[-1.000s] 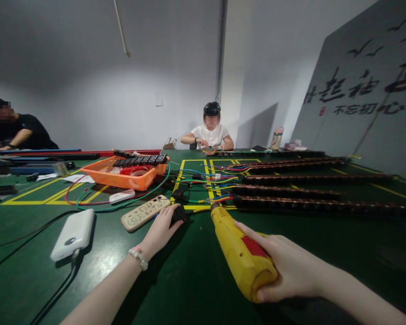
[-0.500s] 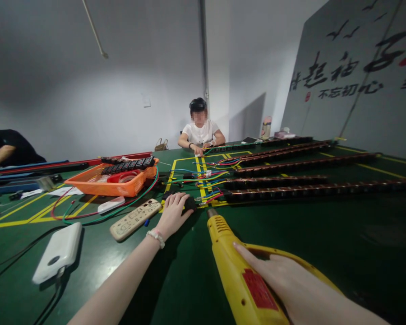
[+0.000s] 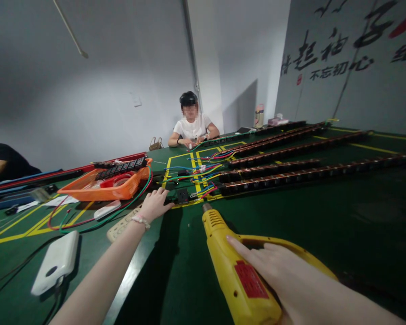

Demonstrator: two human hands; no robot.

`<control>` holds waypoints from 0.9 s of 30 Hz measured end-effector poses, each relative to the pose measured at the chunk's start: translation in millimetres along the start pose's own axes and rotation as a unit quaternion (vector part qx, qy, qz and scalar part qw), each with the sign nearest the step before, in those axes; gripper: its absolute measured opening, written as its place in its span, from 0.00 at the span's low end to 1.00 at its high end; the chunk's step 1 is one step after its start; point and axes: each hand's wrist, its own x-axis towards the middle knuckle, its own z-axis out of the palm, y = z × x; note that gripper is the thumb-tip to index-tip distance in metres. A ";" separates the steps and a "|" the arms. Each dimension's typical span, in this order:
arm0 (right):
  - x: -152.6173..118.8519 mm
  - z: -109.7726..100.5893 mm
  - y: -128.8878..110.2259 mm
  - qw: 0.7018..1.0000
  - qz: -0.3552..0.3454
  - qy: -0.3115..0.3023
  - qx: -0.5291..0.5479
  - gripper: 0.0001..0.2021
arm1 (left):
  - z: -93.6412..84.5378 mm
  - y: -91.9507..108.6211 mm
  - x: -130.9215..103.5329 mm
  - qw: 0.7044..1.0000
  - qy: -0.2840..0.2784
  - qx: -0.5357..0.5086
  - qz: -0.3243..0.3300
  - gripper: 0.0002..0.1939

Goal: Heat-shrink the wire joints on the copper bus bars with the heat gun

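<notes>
My right hand (image 3: 270, 266) grips a yellow heat gun (image 3: 238, 266) with a red label, the index finger laid along its body. The metal nozzle points away from me, toward the coloured wires (image 3: 208, 192) at the near end of a long dark strip (image 3: 274, 180). My left hand (image 3: 154, 205) rests low over the table, fingers spread and slightly bent, left of a small black socket module (image 3: 182, 196). Dark material lies by its fingertips; whether they touch it is unclear. A beige remote-like board (image 3: 123, 225) is partly hidden under my left wrist.
An orange basket (image 3: 98, 194) with black socket strips and red tape stands left. A white power bank (image 3: 56, 266) with a cable lies nearer. More long strips run right across the green table (image 3: 307, 234). A co-worker (image 3: 191, 126) sits opposite; another person's arm shows far left.
My left hand has moved left off the black socket module, uncovering it, and now covers part of the beige board. My right hand still holds the heat gun. The camera view has shifted.
</notes>
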 end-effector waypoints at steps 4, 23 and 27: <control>-1.4 4.3 0.2 1.000 0.001 0.009 -0.008 0.60 | 0.5 -13.1 3.3 0.999 -0.007 -0.016 -0.051 0.29; 0.3 -6.7 -8.0 0.999 0.017 -0.017 -0.043 0.58 | -57.2 -5.1 -69.9 0.983 0.147 -0.036 -0.101 0.29; 0.1 -6.6 -9.0 0.999 0.022 -0.008 -0.028 0.58 | -29.5 23.3 -69.9 0.982 0.117 -0.144 -0.035 0.28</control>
